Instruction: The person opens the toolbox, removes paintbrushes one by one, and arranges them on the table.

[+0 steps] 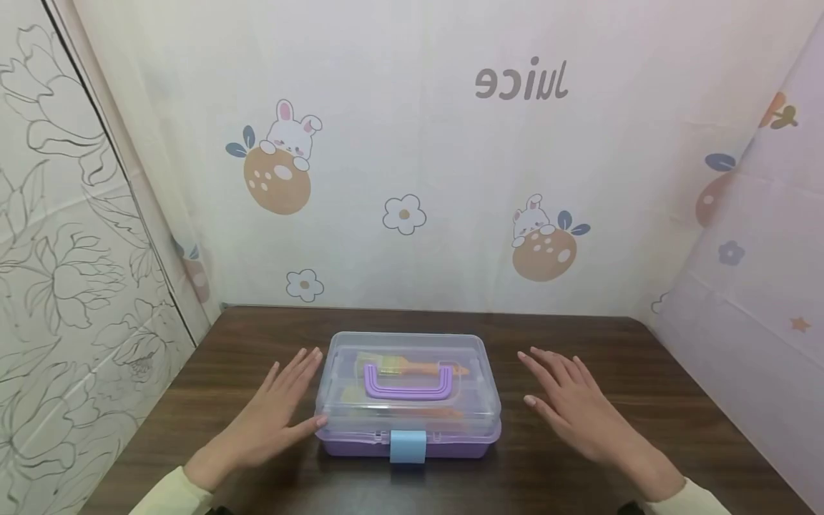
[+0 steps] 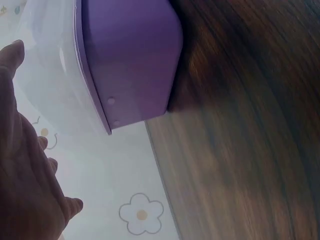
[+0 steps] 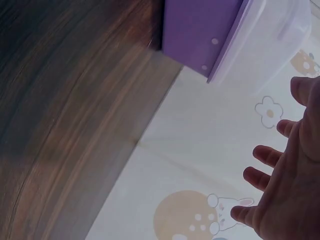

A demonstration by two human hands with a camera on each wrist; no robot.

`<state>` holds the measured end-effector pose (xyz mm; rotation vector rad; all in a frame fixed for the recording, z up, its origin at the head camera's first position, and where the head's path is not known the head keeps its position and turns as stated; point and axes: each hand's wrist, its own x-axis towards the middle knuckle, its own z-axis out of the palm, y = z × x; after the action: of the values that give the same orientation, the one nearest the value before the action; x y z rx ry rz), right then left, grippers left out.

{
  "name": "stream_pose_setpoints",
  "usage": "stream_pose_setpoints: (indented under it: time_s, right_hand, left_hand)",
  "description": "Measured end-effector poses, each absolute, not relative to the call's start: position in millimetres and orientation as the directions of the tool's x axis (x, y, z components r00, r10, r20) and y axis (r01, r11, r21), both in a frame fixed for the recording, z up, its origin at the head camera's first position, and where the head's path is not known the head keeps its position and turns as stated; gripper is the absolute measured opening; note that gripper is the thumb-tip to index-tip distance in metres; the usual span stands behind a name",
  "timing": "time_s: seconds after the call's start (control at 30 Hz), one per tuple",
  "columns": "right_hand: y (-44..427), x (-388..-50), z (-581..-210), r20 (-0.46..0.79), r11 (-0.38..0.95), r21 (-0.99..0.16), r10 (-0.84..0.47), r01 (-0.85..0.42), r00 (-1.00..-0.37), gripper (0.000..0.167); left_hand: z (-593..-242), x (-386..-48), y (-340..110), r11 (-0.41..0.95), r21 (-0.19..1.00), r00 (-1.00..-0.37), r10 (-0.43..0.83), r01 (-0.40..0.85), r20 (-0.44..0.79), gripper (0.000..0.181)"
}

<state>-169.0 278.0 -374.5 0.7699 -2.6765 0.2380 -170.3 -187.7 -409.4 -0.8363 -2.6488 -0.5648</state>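
A purple plastic storage box (image 1: 347, 448) with a clear lid (image 1: 412, 413) stands on the table in the head view. A purple handle (image 1: 408, 393) lies folded on the lid, and a light blue latch (image 1: 408, 447) covers the front seam. Through the lid shows a paintbrush (image 1: 412, 365) with an orange handle; a second similar shape lies in front of it, blurred. My left hand (image 1: 267, 418) is beside the box's left side, fingers straight, the thumb close to its corner. My right hand (image 1: 576, 408) is spread to the right, apart from the box. Neither hand holds anything.
The box rests on a dark wood-grain table (image 1: 270, 343). Behind the table hangs a pale curtain (image 1: 450, 157) printed with rabbits, oranges and flowers. More printed cloth (image 1: 759, 300) borders the right side, and a flower-patterned panel (image 1: 71, 272) borders the left.
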Motion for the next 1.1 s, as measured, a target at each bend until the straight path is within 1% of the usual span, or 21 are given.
stream_pose_setpoints:
  time_s: [0.13, 0.3, 0.53, 0.67, 0.73, 0.83, 1.1]
  right_hand:
    - [274, -166, -374, 0.385, 0.833, -0.048, -0.494, -0.551, -0.780, 0.063]
    - [269, -161, -374, 0.409, 0.825, -0.022, -0.508, -0.565, -0.758, 0.064]
    - [262, -155, -371, 0.439, 0.810, 0.023, -0.535, -0.586, -0.722, 0.067]
    - [257, -151, -369, 0.461, 0.795, 0.045, -0.554, -0.605, -0.693, 0.069]
    - [255, -150, -369, 0.466, 0.789, 0.054, -0.562, -0.612, -0.684, 0.067]
    - [251, -148, -369, 0.473, 0.780, 0.072, -0.576, -0.622, -0.667, 0.064]
    - [240, -140, -369, 0.477, 0.764, 0.122, -0.605, -0.634, -0.637, 0.065]
  left_hand:
    - [-412, -171, -185, 0.732, 0.313, -0.784, 0.480, 0.605, 0.395, 0.090]
    - [-414, -170, -182, 0.721, 0.386, -0.815, 0.460, 0.575, 0.354, 0.097]
    - [-416, -169, -174, 0.677, 0.521, -0.853, 0.431, 0.521, 0.293, 0.104]
    - [-417, -169, -170, 0.649, 0.580, -0.868, 0.417, 0.492, 0.270, 0.107]
    - [-419, -169, -168, 0.634, 0.602, -0.871, 0.415, 0.485, 0.265, 0.107]
    - [-421, -169, -166, 0.614, 0.631, -0.875, 0.410, 0.474, 0.257, 0.109]
    - [-425, -170, -161, 0.553, 0.694, -0.877, 0.403, 0.461, 0.261, 0.107]
